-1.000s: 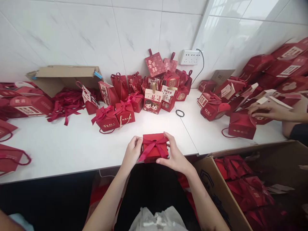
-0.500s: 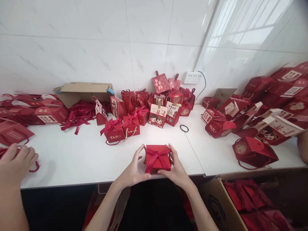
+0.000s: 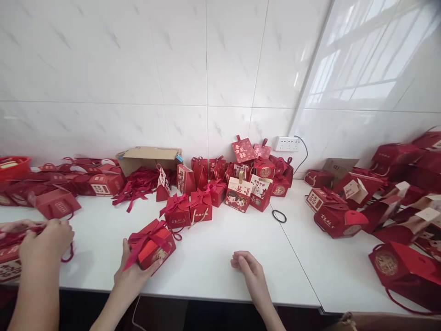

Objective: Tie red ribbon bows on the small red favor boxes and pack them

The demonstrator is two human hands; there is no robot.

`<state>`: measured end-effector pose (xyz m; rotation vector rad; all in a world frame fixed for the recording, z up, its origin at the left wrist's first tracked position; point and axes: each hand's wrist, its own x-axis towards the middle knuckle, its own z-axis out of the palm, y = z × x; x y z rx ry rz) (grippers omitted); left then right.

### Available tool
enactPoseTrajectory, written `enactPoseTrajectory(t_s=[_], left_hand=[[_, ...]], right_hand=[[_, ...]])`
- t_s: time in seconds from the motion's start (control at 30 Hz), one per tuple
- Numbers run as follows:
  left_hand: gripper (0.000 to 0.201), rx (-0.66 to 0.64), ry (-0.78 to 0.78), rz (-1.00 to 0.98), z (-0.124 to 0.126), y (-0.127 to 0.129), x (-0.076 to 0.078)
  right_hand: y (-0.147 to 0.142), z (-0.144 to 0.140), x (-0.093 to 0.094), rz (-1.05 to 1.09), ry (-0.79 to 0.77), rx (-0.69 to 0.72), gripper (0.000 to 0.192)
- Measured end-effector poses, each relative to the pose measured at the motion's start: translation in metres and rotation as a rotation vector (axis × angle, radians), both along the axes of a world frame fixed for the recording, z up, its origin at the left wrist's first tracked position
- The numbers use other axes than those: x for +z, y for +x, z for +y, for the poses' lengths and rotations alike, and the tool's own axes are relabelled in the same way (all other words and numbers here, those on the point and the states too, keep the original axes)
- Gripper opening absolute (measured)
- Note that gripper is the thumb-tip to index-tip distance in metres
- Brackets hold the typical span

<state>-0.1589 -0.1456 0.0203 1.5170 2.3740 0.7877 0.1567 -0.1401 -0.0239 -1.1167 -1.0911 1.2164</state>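
Observation:
My left hand (image 3: 132, 275) grips a small red gift box (image 3: 152, 245) tied with a red ribbon bow. It holds the box tilted on the white table (image 3: 210, 262), left of centre and close to two finished bow-tied boxes (image 3: 188, 210). My right hand (image 3: 248, 269) rests on the table near the front edge with fingers loosely curled and nothing in it.
Another person's hand (image 3: 44, 241) at the far left handles a red box. Red gift boxes are grouped along the tiled wall (image 3: 241, 184) and heaped at right (image 3: 379, 202). A cardboard box (image 3: 149, 158) and loose red ribbons (image 3: 136, 186) lie at back left. A black hair tie (image 3: 279, 216) lies mid-table.
My left hand has carried the ribboned box from the table's centre to the left. My right hand has let go of it. The view has tilted upward.

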Motion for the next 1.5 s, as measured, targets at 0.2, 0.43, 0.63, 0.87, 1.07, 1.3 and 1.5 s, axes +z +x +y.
enactPoseTrajectory(t_s=[0.2, 0.43, 0.63, 0.87, 1.07, 1.3, 1.5], left_hand=[[0.041, -0.215, -0.006, 0.211, -0.038, 0.072, 0.065], [0.065, -0.511, 0.055, 0.346, 0.111, 0.159, 0.090], [0.098, -0.631, -0.250, 0.446, 0.182, 0.135, 0.098], [0.087, -0.726, -0.306, 0.590, 0.136, 0.150, 0.091], [0.072, -0.737, -0.126, 0.281, 0.038, 0.184, 0.061], [0.045, -0.726, 0.097, -0.647, -0.026, 0.195, 0.006], [0.033, -0.532, 0.036, -0.757, -0.009, 0.196, 0.006]], right_hand=[[-0.001, -0.003, 0.009, -0.083, -0.012, 0.059, 0.040], [-0.001, -0.008, 0.010, -0.113, 0.051, 0.079, 0.035], [-0.001, -0.011, 0.003, -0.151, 0.086, 0.112, 0.023], [0.000, -0.009, -0.001, -0.172, 0.146, 0.085, 0.020], [0.004, -0.022, -0.005, -0.161, 0.390, -0.264, 0.056], [0.045, -0.043, 0.027, -0.343, 0.249, -0.166, 0.041], [0.066, -0.049, 0.040, -0.546, 0.187, -0.335, 0.025]])
